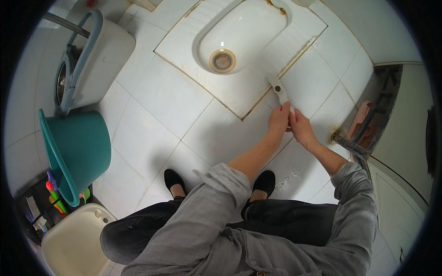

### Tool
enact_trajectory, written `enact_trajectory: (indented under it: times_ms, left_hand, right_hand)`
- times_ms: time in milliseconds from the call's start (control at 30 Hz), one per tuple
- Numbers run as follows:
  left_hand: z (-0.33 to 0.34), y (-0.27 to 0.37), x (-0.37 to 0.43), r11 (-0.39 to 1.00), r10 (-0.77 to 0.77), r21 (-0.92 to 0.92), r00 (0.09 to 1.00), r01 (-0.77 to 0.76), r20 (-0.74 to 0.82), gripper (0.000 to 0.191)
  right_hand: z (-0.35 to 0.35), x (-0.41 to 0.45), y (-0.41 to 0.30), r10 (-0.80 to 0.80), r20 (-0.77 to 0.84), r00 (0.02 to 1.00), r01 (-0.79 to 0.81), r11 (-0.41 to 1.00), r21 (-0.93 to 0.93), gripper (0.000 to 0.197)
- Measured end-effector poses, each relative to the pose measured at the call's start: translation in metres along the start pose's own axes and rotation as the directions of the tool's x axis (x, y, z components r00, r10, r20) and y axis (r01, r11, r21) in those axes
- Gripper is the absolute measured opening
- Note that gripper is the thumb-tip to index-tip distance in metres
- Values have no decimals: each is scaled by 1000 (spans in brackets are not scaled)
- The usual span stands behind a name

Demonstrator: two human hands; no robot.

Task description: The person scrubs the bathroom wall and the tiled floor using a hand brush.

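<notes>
Both of my hands grip the handle of a white long-handled cleaning tool (282, 95), likely a brush. A dark round hole shows in its upper part, and its far end looks blurred. My left hand (278, 119) is around the handle, with my right hand (301, 127) close beside it. The tool's far end is over the right front edge of a white ceramic squat toilet (221, 84). Brown stained seams border that toilet, and its round drain (222, 61) has a yellowish ring. My fingers hide the lower handle.
A grey-white mop bucket (103, 65) and a green tub (81, 141) stand at left, above a cream basin (74, 241). Pale floor tiles (155, 114) surround the toilet. At right, a dark-framed rack (355, 146) holds pink slippers (362, 117). Foamy water (286, 181) lies near my right shoe.
</notes>
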State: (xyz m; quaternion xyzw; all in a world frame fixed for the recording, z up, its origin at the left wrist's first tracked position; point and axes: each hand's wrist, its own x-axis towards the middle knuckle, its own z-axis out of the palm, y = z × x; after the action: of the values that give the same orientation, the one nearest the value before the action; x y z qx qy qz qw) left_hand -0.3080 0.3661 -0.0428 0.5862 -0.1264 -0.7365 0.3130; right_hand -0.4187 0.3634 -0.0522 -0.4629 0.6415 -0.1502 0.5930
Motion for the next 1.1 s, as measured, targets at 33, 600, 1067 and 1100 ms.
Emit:
enact_trajectory:
  times_ms: [33, 600, 1067, 1100]
  left_hand:
    - [-1, -6, 5, 1000, -21, -24, 1000, 21, -20, 33]
    - [-66, -30, -24, 994, -91, -70, 981, 80, -170, 36]
    - [-81, -40, -31, 996, -43, -87, 962, 20, -269, 39]
    - [-94, -34, -22, 997, 57, -40, 953, -72, -298, 39]
  right_hand:
    - [8, -6, 7, 6, 1, 1000, -6, 1000, -5, 38]
    - [69, -14, 3, -131, 165, 978, 196, 849, -490, 36]
    - [77, -16, -16, -78, 314, 946, 211, 885, -415, 34]
    - [87, -6, -28, -82, 303, 949, 220, 862, -456, 34]
